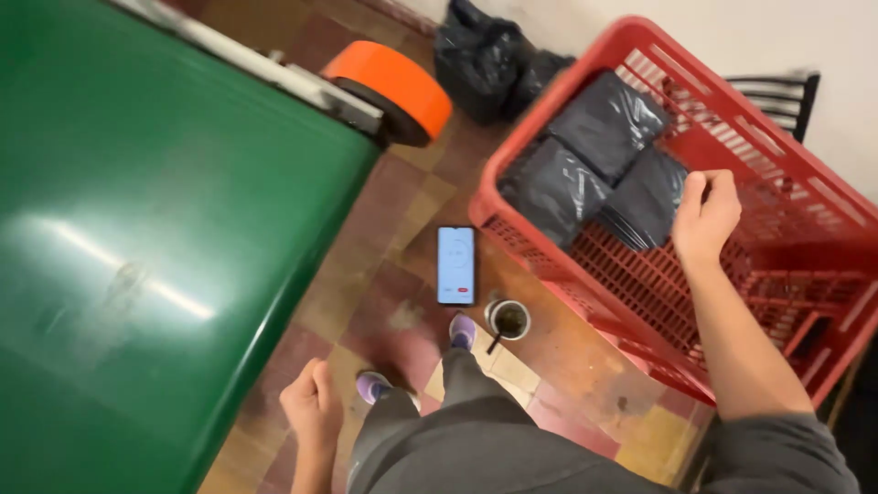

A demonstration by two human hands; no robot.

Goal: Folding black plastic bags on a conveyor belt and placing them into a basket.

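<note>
Black bags (594, 155), flat packets, lie stacked in the red crate (814, 238) at 1 o'clock. Right hand (706, 215) is curled over the edge of the nearest bag, fingers closed on it. Left hand (313, 407) at 7 o'clock hangs in a loose fist, holding nothing, beside the green bin (137, 247). Phone (455, 265) and cup (508, 319) on the floor (384, 238) btwn bin and crate, w/ an orange wheel (393, 90) at 11.

Red slatted crate (805, 265), black plastic packets (599, 151), green bin (137, 229) with orange wheel (393, 87), red-yellow checkered floor tiles (402, 229).
</note>
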